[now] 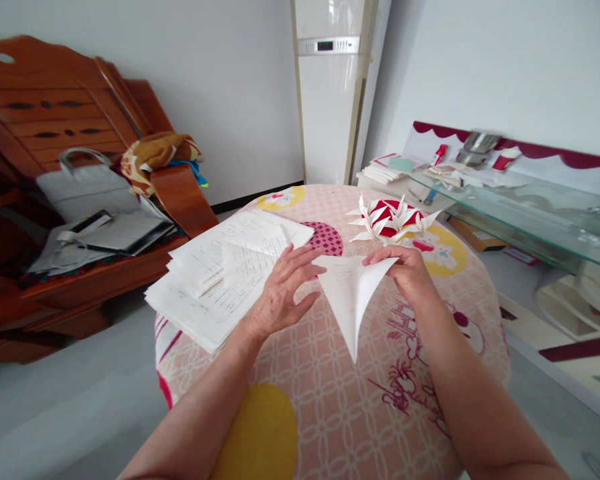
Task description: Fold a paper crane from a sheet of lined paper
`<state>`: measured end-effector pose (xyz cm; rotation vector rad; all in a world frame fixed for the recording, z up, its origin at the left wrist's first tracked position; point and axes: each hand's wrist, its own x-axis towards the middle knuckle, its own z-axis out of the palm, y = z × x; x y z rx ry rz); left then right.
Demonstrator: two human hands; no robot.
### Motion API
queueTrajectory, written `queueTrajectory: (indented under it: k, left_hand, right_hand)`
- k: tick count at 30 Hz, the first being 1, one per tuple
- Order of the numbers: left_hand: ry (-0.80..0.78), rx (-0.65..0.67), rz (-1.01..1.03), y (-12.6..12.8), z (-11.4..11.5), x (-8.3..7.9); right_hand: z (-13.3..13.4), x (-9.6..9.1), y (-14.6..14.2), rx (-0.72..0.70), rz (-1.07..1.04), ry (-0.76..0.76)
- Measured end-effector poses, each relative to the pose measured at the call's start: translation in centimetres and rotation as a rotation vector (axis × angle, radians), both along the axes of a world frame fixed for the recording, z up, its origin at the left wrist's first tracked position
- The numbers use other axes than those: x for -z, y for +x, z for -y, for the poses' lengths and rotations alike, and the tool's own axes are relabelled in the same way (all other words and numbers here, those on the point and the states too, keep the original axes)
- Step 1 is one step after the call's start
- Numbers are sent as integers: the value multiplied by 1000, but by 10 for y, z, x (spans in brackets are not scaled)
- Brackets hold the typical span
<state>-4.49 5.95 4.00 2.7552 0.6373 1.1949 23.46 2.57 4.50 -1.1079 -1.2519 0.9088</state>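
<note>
A white sheet folded into a long triangle (350, 293) is held above the round table (330, 413), its point hanging toward me. My left hand (283, 290) pinches its left top corner between thumb and fingertips. My right hand (400, 267) grips the right top corner with curled fingers. Just left of my left hand lies a stack of printed white papers (215, 280). Beyond my hands sit several folded white paper cranes (390, 223) on the cloth.
The table wears a pink checked cloth with yellow and red circles. A wooden bench (80, 167) with a grey bag, papers and a cloth stands at left. A glass shelf (520, 207) with cups and boxes runs along the right. A tall white air conditioner (330, 93) stands behind.
</note>
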Motion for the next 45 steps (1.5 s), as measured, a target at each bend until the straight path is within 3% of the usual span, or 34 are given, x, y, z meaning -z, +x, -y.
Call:
queueTrajectory:
  k: [7,15,21,25,32,38,45]
  left_hand:
    - [-9,81,-102,-1,-13,12]
    - [28,100,-264,-4,-14,8]
    - [-126,111,-399,-3,-24,29]
    - [-234,166,-445,-1,-24,33]
    - [-266,220,-418,-5,-30,41]
    - [-317,210,-382,-6,-30,45]
    - [-373,185,-371,-10,-31,42]
  right_hand:
    - [-3,10,-6,-86,-54,-35]
    - [-3,13,-8,-141,-55,-2]
    - [-7,23,25,-285,296,-39]
    - [-10,27,42,-411,489,-74]
    - [-8,24,54,-351,698,-100]
    - [-4,21,25,-339,926,49]
    - [15,12,-9,-176,1326,140]
